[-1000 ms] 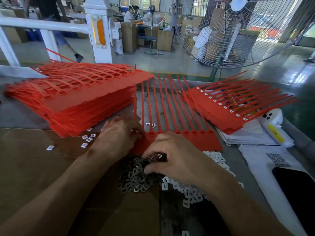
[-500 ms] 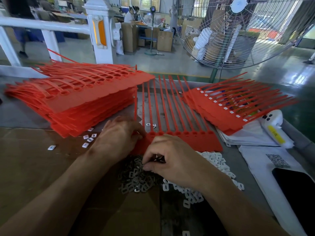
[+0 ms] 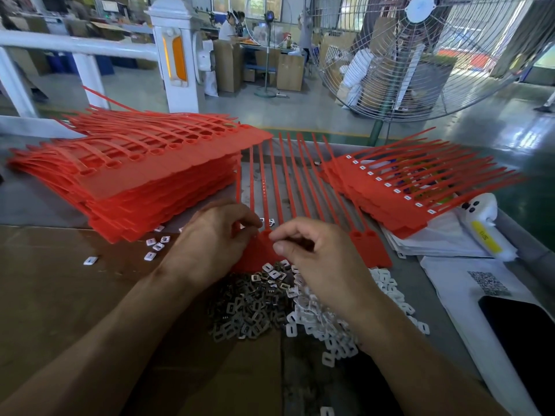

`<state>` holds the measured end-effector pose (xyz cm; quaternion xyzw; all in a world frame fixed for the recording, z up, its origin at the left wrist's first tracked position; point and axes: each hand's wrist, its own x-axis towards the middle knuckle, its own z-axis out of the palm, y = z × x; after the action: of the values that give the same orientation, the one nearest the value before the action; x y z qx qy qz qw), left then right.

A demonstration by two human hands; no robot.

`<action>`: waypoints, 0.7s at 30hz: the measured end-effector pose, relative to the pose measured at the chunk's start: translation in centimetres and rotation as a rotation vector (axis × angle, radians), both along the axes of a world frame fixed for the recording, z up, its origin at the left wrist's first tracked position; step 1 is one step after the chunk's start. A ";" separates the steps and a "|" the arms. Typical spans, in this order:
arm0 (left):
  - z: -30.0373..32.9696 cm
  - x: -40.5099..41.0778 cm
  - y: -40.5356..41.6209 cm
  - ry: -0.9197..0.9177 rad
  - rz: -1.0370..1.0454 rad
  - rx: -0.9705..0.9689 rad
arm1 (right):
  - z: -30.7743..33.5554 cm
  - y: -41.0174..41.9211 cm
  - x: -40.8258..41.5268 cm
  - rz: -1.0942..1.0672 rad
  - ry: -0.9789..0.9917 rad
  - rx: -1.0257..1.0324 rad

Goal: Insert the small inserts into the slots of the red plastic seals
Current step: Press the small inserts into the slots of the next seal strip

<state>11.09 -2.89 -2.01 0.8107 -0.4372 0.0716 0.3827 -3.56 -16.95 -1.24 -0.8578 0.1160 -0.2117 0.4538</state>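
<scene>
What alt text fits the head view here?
Two hands, left hand and right hand, meet over a red seal strip above piles of metal inserts and white inserts, between a stack of red seals and a smaller stack.

The right hand [image 3: 318,256] has lifted off the insert pile [image 3: 270,307] to the seal strip [image 3: 372,250].

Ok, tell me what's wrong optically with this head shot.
Head view: wide-angle lens bows the white railing and fan outward; daylight glares off the green floor; frame edges go soft, while both hands, left hand and right hand, stay sharp.
</scene>
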 end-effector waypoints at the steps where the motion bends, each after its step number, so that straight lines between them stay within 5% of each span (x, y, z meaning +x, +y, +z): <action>1: 0.0 -0.2 -0.1 0.007 -0.011 -0.017 | 0.0 -0.2 0.0 -0.024 0.005 0.028; 10: 0.8 -1.8 -0.2 0.032 -0.177 -0.148 | -0.2 -0.7 0.3 -0.070 -0.037 0.237; 21: 1.4 -1.5 0.1 -0.094 -0.309 -0.083 | -0.1 -0.7 0.2 0.013 -0.044 0.271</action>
<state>9.56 -2.77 -0.58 0.7131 -0.5710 0.0676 0.4012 -3.35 -17.65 -1.39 -0.7847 0.1280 -0.2097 0.5691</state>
